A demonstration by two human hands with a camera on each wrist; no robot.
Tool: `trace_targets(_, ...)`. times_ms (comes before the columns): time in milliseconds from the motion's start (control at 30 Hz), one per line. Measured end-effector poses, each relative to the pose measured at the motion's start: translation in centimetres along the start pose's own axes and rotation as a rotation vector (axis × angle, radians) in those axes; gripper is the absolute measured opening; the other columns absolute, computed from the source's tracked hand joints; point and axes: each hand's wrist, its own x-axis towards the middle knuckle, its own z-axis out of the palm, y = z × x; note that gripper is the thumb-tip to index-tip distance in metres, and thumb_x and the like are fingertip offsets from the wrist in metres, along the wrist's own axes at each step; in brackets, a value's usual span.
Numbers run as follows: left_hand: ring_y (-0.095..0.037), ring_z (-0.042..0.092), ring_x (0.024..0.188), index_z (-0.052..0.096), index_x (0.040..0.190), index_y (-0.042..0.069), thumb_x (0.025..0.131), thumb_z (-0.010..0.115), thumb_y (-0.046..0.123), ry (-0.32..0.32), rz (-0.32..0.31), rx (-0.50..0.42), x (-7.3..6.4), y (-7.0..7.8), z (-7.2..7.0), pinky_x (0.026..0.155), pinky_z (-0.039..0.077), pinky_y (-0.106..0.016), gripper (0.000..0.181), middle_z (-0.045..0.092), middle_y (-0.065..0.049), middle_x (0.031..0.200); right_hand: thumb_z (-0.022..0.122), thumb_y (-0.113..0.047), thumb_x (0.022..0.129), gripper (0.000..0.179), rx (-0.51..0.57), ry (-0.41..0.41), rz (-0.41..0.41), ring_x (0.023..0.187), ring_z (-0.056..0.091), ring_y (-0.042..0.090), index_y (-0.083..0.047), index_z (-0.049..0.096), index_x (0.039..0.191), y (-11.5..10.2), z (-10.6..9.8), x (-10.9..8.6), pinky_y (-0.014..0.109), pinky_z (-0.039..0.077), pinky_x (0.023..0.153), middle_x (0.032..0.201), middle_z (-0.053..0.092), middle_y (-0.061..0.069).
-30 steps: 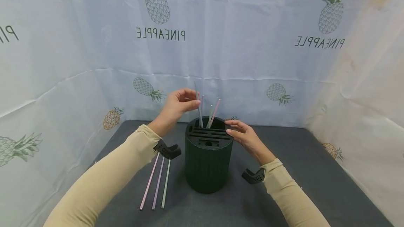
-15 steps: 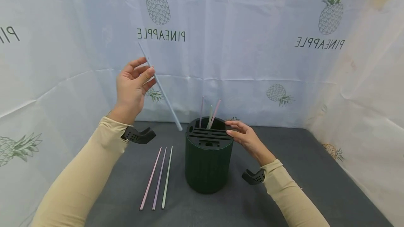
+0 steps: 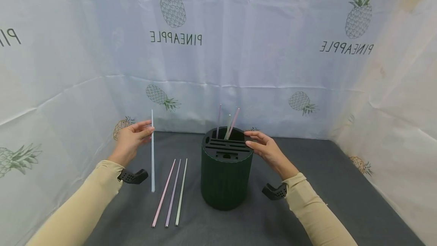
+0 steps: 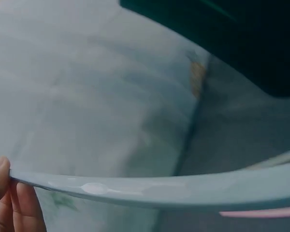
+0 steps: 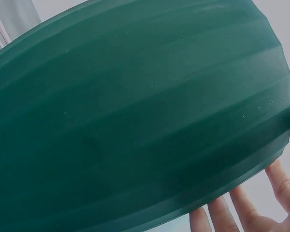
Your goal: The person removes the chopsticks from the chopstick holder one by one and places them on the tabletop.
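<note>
My left hand (image 3: pixel 131 139) pinches a pale blue chopstick (image 3: pixel 153 166) by its upper part. The chopstick stands nearly upright left of the others, and in the left wrist view it runs away from the fingertips (image 4: pixel 1 169) across the frame. My right hand (image 3: pixel 269 151) rests its fingertips on the rim and side of a dark green ribbed utensil holder (image 3: pixel 223 181). Pink, purple and green chopsticks (image 3: pixel 233 122) lean in the holder's rear opening. On the table lie a pink chopstick (image 3: pixel 164 193), a purple one (image 3: pixel 173 193) and a green one (image 3: pixel 181 193), side by side.
The slotted black top (image 3: pixel 227 147) covers the front part of the holder. A dark grey table (image 3: pixel 300 215) reaches to white pineapple-print cloth (image 3: pixel 256 60) hung behind and on both sides.
My left hand has carried the blue chopstick up from the holder's opening, then left and down beside the three on the table, turning it upright. The right hand has kept its place.
</note>
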Motion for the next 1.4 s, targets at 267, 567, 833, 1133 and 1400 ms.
trace_targets(267,0.0,0.065,0.084,0.048,0.138,-0.005,0.093,0.066,0.017,-0.062,-0.121,0.328,0.1,-6.8,-1.6,0.076,0.057,-0.02,0.053,0.07,0.008,0.097,0.062,-0.025,0.096,0.051,0.003,0.005,0.003,0.142,0.03,0.034,-0.007,0.045,0.141,0.2,-0.1,0.1,0.057,0.026,0.115,0.155,0.026,0.013)
trace_targets(567,-0.01,0.066,0.084,0.055,0.129,-0.01,0.091,0.067,0.007,-0.066,-0.184,0.386,-0.2,-11.1,-0.9,0.07,0.059,-0.024,0.043,0.071,-0.013,0.106,0.061,-0.024,0.096,0.051,0.011,-0.003,0.0,0.141,0.032,0.035,-0.006,0.044,0.141,0.2,0.0,0.1,0.057,0.025,0.116,0.155,0.026,0.013)
trace_targets(833,-0.007,0.063,0.076,0.059,0.121,-0.014,0.089,0.068,0.002,-0.079,-0.207,0.423,-0.4,-13.0,-0.1,0.065,0.059,-0.024,0.037,0.069,-0.016,0.102,0.063,-0.03,0.095,0.049,-0.017,-0.005,-0.008,0.141,0.031,0.036,-0.014,0.049,0.139,0.2,0.0,0.1,0.059,0.026,0.114,0.156,0.024,0.014)
trace_targets(1133,-0.008,0.065,0.075,0.061,0.117,-0.015,0.086,0.07,0.0,-0.077,-0.195,0.464,-0.4,-13.5,0.3,0.064,0.059,-0.026,0.035,0.066,-0.025,0.108,0.062,-0.025,0.096,0.051,0.01,0.004,0.008,0.141,0.031,0.034,-0.008,0.045,0.14,0.1,-0.1,0.2,0.059,0.024,0.115,0.155,0.026,0.012)
trace_targets(1400,-0.008,0.062,0.067,0.064,0.111,-0.014,0.082,0.072,-0.001,-0.052,-0.208,0.519,-0.4,-13.3,0.9,0.059,0.058,-0.025,0.033,0.068,-0.023,0.1,0.063,-0.026,0.095,0.051,0.013,0.009,0.007,0.141,0.032,0.034,-0.009,0.046,0.14,0.2,-0.2,0.3,0.058,0.025,0.116,0.155,0.027,0.011)
